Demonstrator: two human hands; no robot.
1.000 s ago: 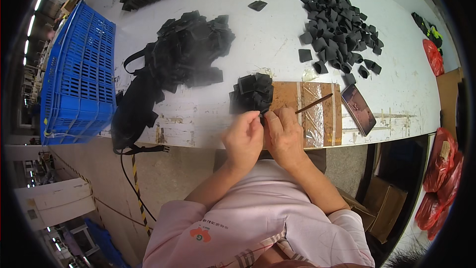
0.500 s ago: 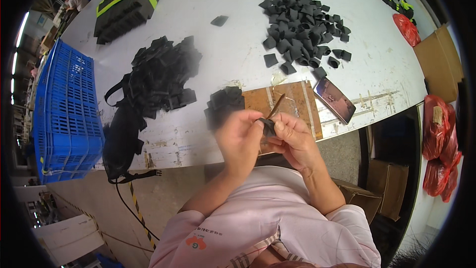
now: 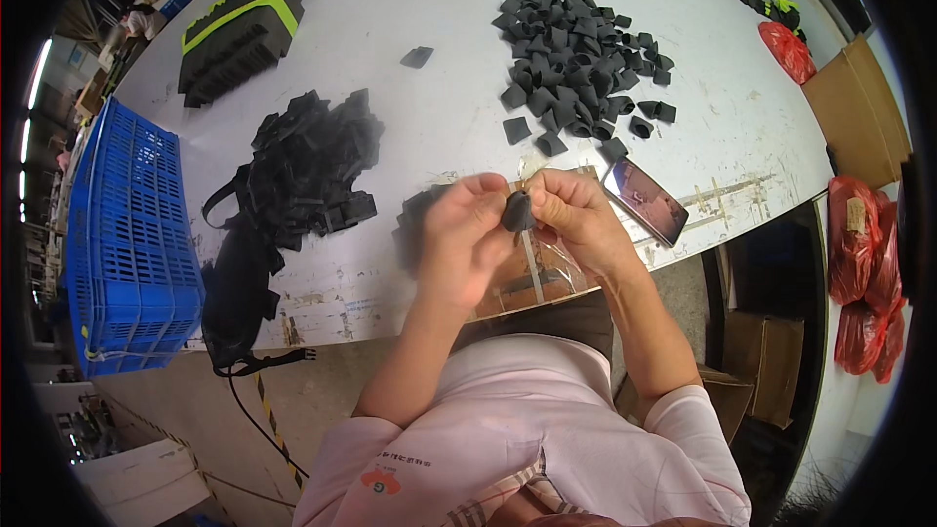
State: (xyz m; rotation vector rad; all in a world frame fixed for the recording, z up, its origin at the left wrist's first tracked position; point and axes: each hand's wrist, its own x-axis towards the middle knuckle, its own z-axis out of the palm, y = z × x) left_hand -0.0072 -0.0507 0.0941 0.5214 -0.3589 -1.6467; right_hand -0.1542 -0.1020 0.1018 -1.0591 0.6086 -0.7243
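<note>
So, left hand (image 3: 457, 232), right hand (image 3: 593, 224): fingers (image 3: 552, 207) closed, pinching black piece (image 3: 517, 214) above brown board (image 3: 535, 285)
Phone (image 3: 646, 199): right of board

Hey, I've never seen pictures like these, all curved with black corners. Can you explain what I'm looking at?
Sure. There's no robot here: a person is working with two bare hands. Every picture comes from one wide fisheye camera on that person's head, looking down, so straight edges bend.

In the latest view, the right hand pinches a small black piece. The left hand has its fingertips beside it, too blurred to judge the grip. Below them is a brown board with tape across it.

On the white table, you'll see a phone, a loose pile of small dark pieces, a tangled black heap, and a dark stack with a yellow-green band. A blue crate stands at the left.
</note>
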